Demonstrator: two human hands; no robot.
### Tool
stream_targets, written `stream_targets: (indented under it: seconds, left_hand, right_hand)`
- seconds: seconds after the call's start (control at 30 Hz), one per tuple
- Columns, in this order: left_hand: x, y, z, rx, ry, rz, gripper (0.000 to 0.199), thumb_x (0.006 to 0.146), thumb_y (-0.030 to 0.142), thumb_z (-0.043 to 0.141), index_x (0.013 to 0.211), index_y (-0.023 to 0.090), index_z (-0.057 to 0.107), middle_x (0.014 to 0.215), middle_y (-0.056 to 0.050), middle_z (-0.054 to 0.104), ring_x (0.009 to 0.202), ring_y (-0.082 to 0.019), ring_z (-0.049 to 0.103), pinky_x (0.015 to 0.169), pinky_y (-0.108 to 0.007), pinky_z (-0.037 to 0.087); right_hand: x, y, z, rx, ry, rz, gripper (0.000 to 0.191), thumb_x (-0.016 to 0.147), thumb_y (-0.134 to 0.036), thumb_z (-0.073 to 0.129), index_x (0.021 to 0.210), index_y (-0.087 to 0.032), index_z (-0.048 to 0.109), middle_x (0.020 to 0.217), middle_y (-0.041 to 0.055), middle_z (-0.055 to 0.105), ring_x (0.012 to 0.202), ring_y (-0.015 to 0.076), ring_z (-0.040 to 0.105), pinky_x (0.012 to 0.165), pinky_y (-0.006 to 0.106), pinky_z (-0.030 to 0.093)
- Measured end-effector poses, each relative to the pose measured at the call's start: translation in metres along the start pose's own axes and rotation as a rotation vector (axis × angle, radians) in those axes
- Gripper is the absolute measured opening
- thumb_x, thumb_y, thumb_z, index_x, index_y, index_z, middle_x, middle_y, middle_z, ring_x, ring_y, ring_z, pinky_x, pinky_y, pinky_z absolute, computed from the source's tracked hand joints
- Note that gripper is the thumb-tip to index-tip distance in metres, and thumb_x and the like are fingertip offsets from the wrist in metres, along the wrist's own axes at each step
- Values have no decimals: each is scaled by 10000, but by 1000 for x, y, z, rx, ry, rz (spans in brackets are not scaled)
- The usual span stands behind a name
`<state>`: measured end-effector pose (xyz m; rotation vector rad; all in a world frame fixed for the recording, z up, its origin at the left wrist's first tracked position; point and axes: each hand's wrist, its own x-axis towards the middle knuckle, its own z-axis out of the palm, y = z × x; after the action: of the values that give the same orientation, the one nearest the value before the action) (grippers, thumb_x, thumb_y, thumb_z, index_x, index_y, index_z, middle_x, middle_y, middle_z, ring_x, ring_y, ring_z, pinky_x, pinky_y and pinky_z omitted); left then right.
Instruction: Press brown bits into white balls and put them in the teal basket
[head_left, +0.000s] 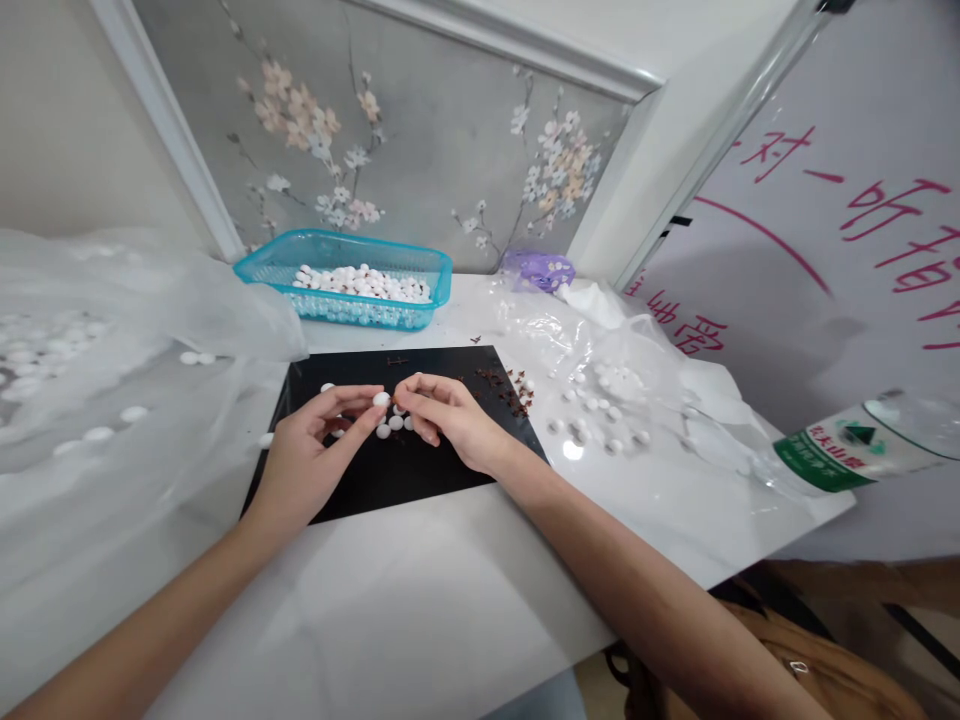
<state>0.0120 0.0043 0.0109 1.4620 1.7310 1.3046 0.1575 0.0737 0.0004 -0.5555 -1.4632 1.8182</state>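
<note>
Over a black mat (367,485), my left hand (322,440) pinches a white ball (382,399) between thumb and fingertips. My right hand (450,415) is closed at the ball's right side, its thumb and finger pinching a tiny brown piece (396,399). The two hands nearly meet at the ball. Several loose white balls (396,423) lie on the mat below and between the hands. Small brown pieces (517,392) are scattered at the mat's right edge, beyond my right hand.
A blue basket (442,290) of white balls stands behind the mat. Clear plastic bags with white balls lie left (150,300) and right (660,375). A purple packet (538,271) sits at the back. A water bottle (862,440) lies at the right edge.
</note>
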Motion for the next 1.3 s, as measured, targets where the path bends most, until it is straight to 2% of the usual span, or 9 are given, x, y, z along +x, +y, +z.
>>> stream_targets:
  seconds: [0.17,0.47,0.7,1.03,1.3]
  left_hand:
    - [0,-4,-1,23,6,32,295,741,443,631,964,254,669,877,0,690,708,-134,616,651,-231,486]
    - [-1,1,0,-2,23,28,301,727,443,637,926,220,670,814,-19,691,722,-160,628,666,-261,508]
    - [-2,-5,1,53,73,74,292,747,437,628,957,238,667,915,-15,691,741,-144,625,684,-243,511]
    - [-10,3,3,26,111,105,260,740,429,637,896,224,671,897,-18,706,770,-156,652,736,-257,529]
    - [-12,0,1,161,111,182,272,759,457,598,893,233,678,868,-14,704,753,-160,644,727,-264,521]
  right_hand:
    - [0,3,-1,31,-13,56,303,730,-447,642,765,-162,545,476,-89,405,386,34,303,402,206,216]
    - [0,5,-1,124,-44,76,263,739,-398,655,775,-161,546,464,-97,388,388,30,284,386,183,227]
    - [0,3,-2,162,-26,114,274,726,-392,672,772,-159,537,513,-90,418,382,22,291,358,176,233]
    - [-2,4,-7,250,-175,216,305,737,-413,671,712,-144,530,600,-61,454,403,11,287,332,160,192]
    - [-3,4,-9,227,-185,205,300,730,-407,676,686,-146,536,541,-73,415,410,19,275,334,154,201]
